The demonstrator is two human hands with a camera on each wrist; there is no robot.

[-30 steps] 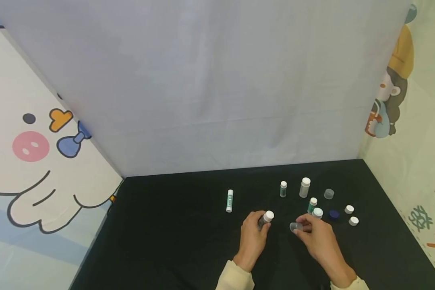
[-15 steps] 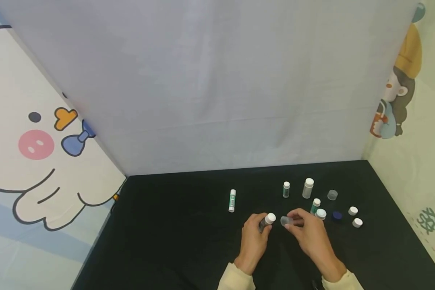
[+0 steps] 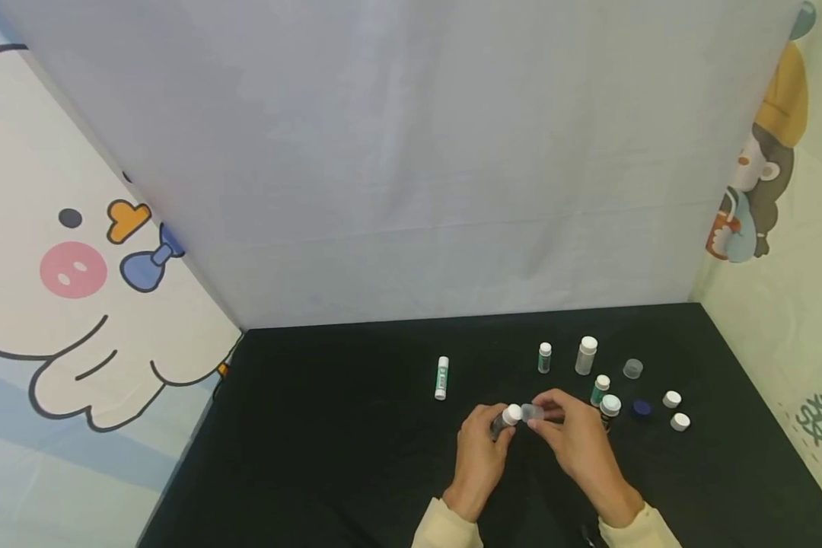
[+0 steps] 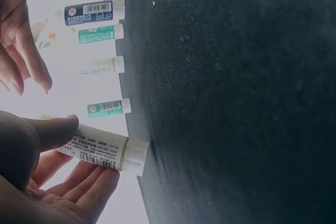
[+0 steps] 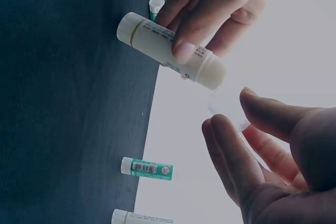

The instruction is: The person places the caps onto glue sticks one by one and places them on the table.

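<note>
A black tabletop (image 3: 315,426) spreads before the person; a pale grey sheet (image 3: 411,152) hangs along its back edge, a panel with a cartoon bird (image 3: 62,320) closes the left side, and a pale green printed panel (image 3: 808,304) stands on the right; the side edges slant outward toward the viewer.

The widest stretch of black lies left of the green-and-white stick (image 3: 441,378); on the right, two small white caps (image 3: 676,410), a dark blue cap (image 3: 641,409) and a clear cup-like cap (image 3: 633,369) sit nearer the side edge, with four white-topped sticks (image 3: 585,356) grouped just inward of them.

Near the front, the left hand (image 3: 478,457) has its fingers wrapped round a white-labelled stick (image 5: 155,40); the right hand (image 3: 578,445) pinches a translucent cap (image 3: 529,412) at the stick's white end; whether the two touch, I cannot tell.

Both cream sleeves (image 3: 447,525) are cut off by the bottom edge; a small dark item (image 3: 587,536) beside the right sleeve is too little to make out; the left wrist view crops the right hand; bright glare washes out both wrist backgrounds; the label print is mostly too small to read.
</note>
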